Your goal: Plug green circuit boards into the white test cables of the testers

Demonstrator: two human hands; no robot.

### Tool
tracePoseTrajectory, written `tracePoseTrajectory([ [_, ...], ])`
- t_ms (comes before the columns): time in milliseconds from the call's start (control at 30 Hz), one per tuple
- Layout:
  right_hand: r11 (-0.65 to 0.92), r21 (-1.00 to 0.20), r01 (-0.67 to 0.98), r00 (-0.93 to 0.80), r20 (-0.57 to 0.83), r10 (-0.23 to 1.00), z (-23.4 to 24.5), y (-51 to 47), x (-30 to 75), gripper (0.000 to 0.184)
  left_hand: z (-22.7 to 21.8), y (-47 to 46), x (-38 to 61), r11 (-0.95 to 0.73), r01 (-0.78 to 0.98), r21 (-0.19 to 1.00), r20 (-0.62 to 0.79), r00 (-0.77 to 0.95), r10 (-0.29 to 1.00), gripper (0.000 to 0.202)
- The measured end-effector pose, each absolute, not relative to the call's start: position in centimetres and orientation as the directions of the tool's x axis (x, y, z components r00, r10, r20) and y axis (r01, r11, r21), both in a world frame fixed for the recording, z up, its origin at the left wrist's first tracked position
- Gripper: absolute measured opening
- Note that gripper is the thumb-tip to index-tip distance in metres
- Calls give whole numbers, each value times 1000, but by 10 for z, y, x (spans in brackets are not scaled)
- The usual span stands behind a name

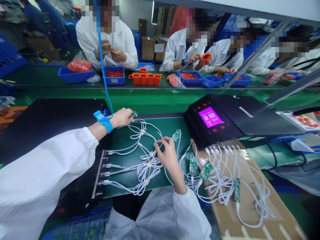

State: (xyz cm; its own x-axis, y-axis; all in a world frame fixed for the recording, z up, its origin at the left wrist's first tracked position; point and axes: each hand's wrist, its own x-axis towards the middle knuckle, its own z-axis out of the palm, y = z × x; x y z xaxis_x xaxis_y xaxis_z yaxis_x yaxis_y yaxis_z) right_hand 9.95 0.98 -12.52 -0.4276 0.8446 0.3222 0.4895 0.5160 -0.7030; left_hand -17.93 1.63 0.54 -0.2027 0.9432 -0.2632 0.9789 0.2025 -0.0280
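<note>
My left hand (123,117), with a blue wrist strap (103,120) around the wrist, is closed on a small green circuit board (134,115) at the far edge of the green mat. The fingers partly hide the board. My right hand (168,155) pinches a white cable (159,135) between thumb and fingertips. Tied loops of white cables (148,165) lie between my hands, plugged into a metal strip (98,175) on the left. Just beyond my right fingers rests another green circuit board (176,135), with a white cable beside it.
A black tester with a lit purple screen (210,117) stands at right, white cables in its front. More circuit boards (206,170) and tangled cables lie on brown cardboard (225,220). A black box (50,133) stands left. Co-workers across the bench handle orange parts near blue bins (114,80).
</note>
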Motion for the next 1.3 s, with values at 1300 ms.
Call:
tracePoseTrajectory([
  [1300,489,-817,306,-570,254,781,-93,16,81,20,21,3,-156,370,688,624,-525,18,851,13],
])
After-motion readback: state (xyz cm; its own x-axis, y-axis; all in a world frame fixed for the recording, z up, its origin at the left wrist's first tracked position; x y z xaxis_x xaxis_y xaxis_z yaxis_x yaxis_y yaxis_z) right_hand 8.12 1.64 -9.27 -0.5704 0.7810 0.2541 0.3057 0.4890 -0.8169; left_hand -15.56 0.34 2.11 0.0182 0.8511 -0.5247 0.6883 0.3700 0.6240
